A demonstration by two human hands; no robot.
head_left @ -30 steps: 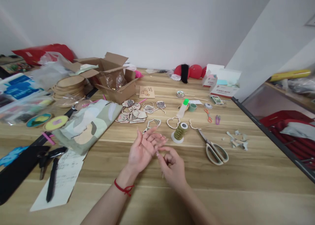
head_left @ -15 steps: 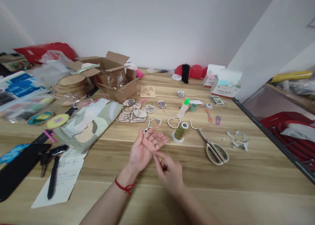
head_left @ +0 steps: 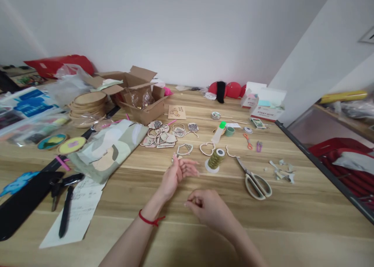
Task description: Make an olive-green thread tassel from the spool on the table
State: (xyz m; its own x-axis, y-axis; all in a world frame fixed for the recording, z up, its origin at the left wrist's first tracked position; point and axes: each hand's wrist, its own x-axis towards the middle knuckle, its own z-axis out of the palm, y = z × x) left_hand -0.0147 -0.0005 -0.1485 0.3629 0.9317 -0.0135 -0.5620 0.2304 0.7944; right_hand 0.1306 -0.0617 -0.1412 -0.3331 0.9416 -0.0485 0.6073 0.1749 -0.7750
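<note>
My left hand [head_left: 177,175] is raised over the table, palm turned inward and fingers apart, holding nothing I can see. A red cord bracelet [head_left: 150,219] circles its wrist. Lower and to the right, my right hand [head_left: 206,205] is closed with thumb and fingertips together; whatever it may pinch is too small to make out. Beyond the hands stands a spool of olive thread [head_left: 216,160]. Near it lie a heart-shaped wooden frame [head_left: 207,149] and large scissors [head_left: 253,181]. A curved wooden piece [head_left: 185,149] rests just past my left fingertips.
A pile of wooden cutouts [head_left: 160,136] sits farther back, beside a folded cloth [head_left: 112,150]. Behind are an open cardboard box [head_left: 150,110] and a green-capped glue bottle [head_left: 218,132]. Small orange scissors [head_left: 248,141] and scraps [head_left: 283,171] lie right. A pen [head_left: 66,212] lies on paper left.
My right hand has moved down and away from my left palm, which it touched before. The left hand has turned more sideways, its fingers slightly more curled. The view has shifted a little.
</note>
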